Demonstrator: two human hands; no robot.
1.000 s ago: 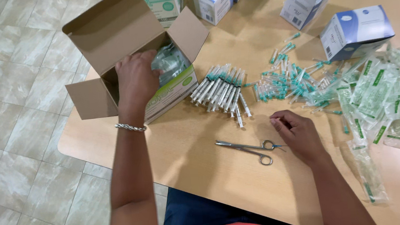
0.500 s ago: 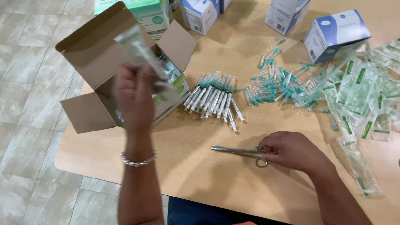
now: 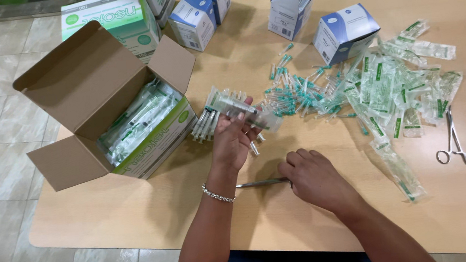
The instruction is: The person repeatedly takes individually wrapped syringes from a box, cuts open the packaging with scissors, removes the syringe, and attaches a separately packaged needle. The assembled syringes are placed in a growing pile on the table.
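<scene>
My left hand (image 3: 232, 139) holds a clear wrapped syringe packet (image 3: 242, 109) above the wooden table (image 3: 138, 214), just in front of a row of bare syringes (image 3: 205, 123). My right hand (image 3: 314, 179) rests on the table with its fingers closed over the handles of metal scissors (image 3: 261, 183), whose blades point left. An open cardboard box (image 3: 108, 103) full of wrapped syringes stands to the left of my left hand.
Loose green-capped needles (image 3: 298, 93) and a heap of empty green-and-clear wrappers (image 3: 400, 92) lie to the right. Several small blue-and-white boxes (image 3: 343, 32) stand at the back. A metal clamp (image 3: 455, 141) lies at the right. The table's rounded left edge borders tiled floor.
My left hand left the open box with a wrapped syringe and carried it right, over the table. My right hand moved onto the scissors and closed over their handles.
</scene>
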